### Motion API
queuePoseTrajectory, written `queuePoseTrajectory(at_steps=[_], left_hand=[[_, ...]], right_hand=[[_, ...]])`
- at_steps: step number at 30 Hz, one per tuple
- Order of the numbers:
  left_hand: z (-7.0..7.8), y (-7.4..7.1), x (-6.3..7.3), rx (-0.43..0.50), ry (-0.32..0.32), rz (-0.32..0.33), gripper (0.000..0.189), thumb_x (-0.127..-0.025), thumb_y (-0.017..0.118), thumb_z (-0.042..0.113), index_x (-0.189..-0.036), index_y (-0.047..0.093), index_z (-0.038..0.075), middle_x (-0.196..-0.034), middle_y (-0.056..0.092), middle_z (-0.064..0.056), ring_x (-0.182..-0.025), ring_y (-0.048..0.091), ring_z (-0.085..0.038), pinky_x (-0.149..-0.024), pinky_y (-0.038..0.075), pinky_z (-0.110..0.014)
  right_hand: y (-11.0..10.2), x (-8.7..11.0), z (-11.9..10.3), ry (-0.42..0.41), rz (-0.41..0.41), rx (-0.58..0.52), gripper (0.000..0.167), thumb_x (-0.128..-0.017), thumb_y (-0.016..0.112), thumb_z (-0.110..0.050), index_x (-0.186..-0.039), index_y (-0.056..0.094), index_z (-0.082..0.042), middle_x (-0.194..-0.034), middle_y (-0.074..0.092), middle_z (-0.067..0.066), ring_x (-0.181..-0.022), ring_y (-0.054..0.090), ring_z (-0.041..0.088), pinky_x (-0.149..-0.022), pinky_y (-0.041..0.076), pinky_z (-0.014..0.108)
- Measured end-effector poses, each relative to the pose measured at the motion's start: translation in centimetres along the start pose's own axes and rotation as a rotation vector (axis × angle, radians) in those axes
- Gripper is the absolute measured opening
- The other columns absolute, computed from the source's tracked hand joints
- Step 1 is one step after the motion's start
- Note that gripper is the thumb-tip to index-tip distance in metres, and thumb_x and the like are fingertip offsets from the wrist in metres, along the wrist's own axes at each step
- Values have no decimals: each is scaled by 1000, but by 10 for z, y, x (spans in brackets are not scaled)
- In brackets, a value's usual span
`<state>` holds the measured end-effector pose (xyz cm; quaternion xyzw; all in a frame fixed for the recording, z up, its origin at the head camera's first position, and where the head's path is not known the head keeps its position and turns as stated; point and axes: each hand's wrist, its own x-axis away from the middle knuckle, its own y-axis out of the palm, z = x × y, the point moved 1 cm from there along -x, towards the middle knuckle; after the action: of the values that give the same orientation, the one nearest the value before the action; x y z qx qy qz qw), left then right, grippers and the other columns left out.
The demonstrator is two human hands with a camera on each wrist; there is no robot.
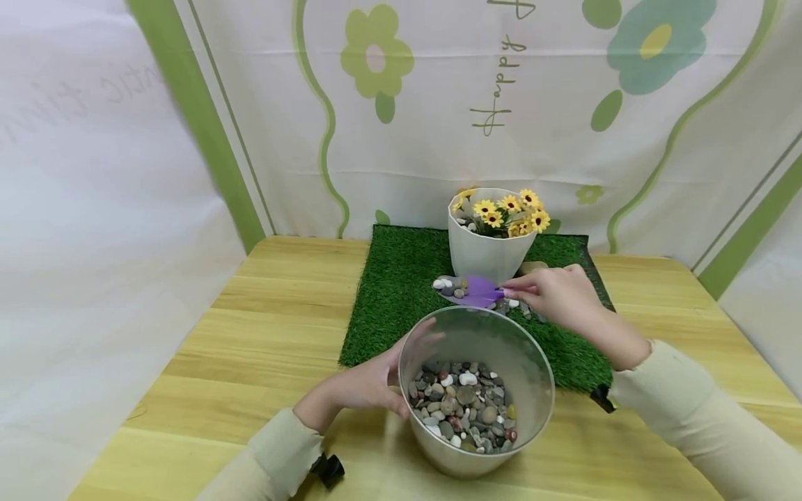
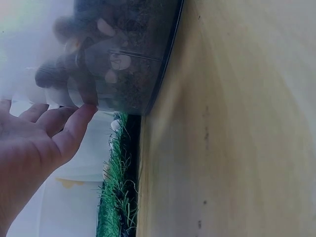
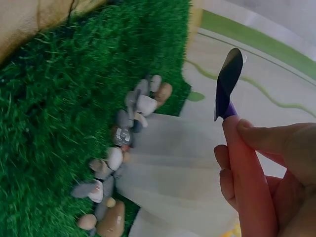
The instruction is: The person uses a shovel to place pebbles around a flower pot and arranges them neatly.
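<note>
My left hand [image 1: 376, 376] rests against the side of a clear bucket [image 1: 451, 465], thumb on the near side and fingers spread along the far side. In the left wrist view the fingertips [image 2: 89, 107] touch its wall. Many mixed pebbles [image 1: 466, 396] lie inside the bucket. My right hand [image 1: 560, 296] grips a small garden trowel [image 1: 481, 291] by its handle, beyond the bucket's rim. Several white, grey and tan pebbles [image 1: 447, 287] sit on the trowel's purple blade. In the right wrist view the thumb and curled fingers hold the handle, and the trowel's blade [image 3: 228, 79] looks dark.
A white pot [image 1: 482, 257] with yellow flowers [image 1: 509, 204] and pebbles stands on a green turf mat [image 1: 401, 278] behind the trowel. A row of stones [image 3: 114, 158] lies along the pot's base. The wooden table [image 1: 250, 334] meets a patterned curtain [image 1: 426, 153] at the back.
</note>
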<state>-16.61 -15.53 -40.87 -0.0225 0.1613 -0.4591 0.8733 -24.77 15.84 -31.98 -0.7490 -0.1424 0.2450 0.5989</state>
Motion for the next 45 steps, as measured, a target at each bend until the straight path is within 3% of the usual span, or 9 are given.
queuePoseTrajectory(at_steps=[7,11,14,19,23,30,36,41,45], left_hand=[[-3,1,-2,18,1,-14,129,-79,75,65,-164,-15,26,-171,2,-12,-156,7,-30,-125,13,-40],[-3,1,-1,27,0,-15,129,-80,75,63,-164,-15,25,-171,1,-12,-156,7,-31,-125,12,-40],[-2,1,-1,28,-4,-11,129,-79,75,63,-164,-15,26,-171,2,-12,-156,7,-30,-125,12,-39],[-2,1,0,27,-2,-6,129,-79,75,63,-164,-15,26,-171,1,-13,-156,7,-31,-125,12,-40],[-2,0,0,31,6,-8,129,-80,75,62,-164,-15,25,-171,1,-13,-156,5,-31,-125,11,-40],[-2,1,0,19,6,-1,128,-80,75,63,-164,-14,25,-171,3,-14,-156,8,-31,-125,13,-39],[-1,1,0,21,9,2,129,-79,75,63,-164,-14,25,-171,2,-15,-156,8,-32,-125,13,-39],[-1,0,0,24,12,0,128,-80,75,62,-164,-14,25,-171,2,-14,-156,7,-32,-125,12,-39],[-3,-1,0,16,13,-7,127,-81,75,63,-164,-15,26,-171,1,-13,-156,6,-32,-125,12,-40]], right_hand=[[22,-8,2,28,-54,13,24,-98,71,-28,-114,81,-13,-60,65,-7,-45,33,13,-51,15,28],[29,-9,0,13,-52,121,21,-96,73,-27,-111,82,-16,-71,72,-2,-53,47,15,-58,20,33],[32,-10,-6,-82,40,237,10,-93,77,-24,-89,83,-16,-68,68,0,-56,51,16,-59,26,37],[27,-15,-14,-214,247,393,58,-88,81,-13,-50,38,-20,-50,32,-2,-52,28,15,-56,25,36],[19,-16,-14,-181,207,422,64,-90,78,-10,-53,27,-21,-52,28,-2,-57,19,15,-62,16,34],[6,-10,-6,-111,90,396,56,-95,74,-13,-52,38,-21,-55,39,-3,-55,25,17,-63,19,36],[-8,-5,-3,-99,109,412,43,-88,81,-13,-57,51,-20,-54,42,-4,-54,30,18,-61,25,38],[-23,3,3,-47,110,365,2,-91,78,-21,-91,79,-19,-58,51,-3,-52,37,18,-61,29,41],[-33,14,5,-12,82,302,14,-92,77,-23,-103,82,-17,-73,67,2,-59,55,20,-68,37,48]])
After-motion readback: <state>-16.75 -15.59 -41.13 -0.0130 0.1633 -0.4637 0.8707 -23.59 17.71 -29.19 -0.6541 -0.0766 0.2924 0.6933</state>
